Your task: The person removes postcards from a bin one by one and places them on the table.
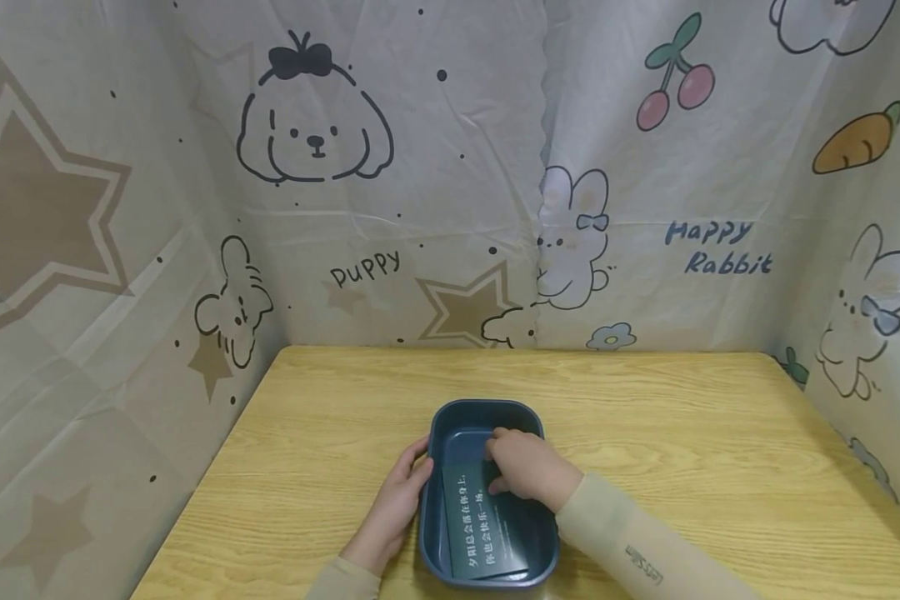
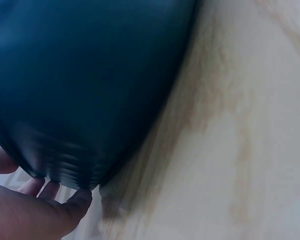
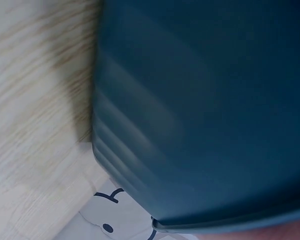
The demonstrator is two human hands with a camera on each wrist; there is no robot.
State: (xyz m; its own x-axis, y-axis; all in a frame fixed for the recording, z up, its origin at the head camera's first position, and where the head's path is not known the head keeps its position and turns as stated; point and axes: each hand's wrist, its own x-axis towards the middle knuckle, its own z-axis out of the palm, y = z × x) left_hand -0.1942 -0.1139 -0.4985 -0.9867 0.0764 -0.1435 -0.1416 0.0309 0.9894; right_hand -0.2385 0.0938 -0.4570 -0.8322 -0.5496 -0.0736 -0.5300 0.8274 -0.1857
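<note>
We find the blue box [image 1: 461,447] on the wooden surface [image 1: 660,433], a printed card [image 1: 483,533] lying inside. The left hand [image 1: 396,495] grasps the box's left side; the right hand [image 1: 531,469] is inside by the card, its grip we cannot tell.

- And here's the table [image 1: 682,417], yellow wood grain running across it!
- Patterned cloth [image 1: 435,200] hangs along the left, far and right sides.
- Over on the left, a big brown star [image 1: 37,200]!
- Far side, a puppy face [image 1: 315,150] sports a dark bow, "Puppy" lettering [image 1: 365,269] below it.
- And right of that, pink cherries [image 1: 696,87], an orange carrot [image 1: 858,142], blue "Happy Rabbit" lettering [image 1: 720,247]!
</note>
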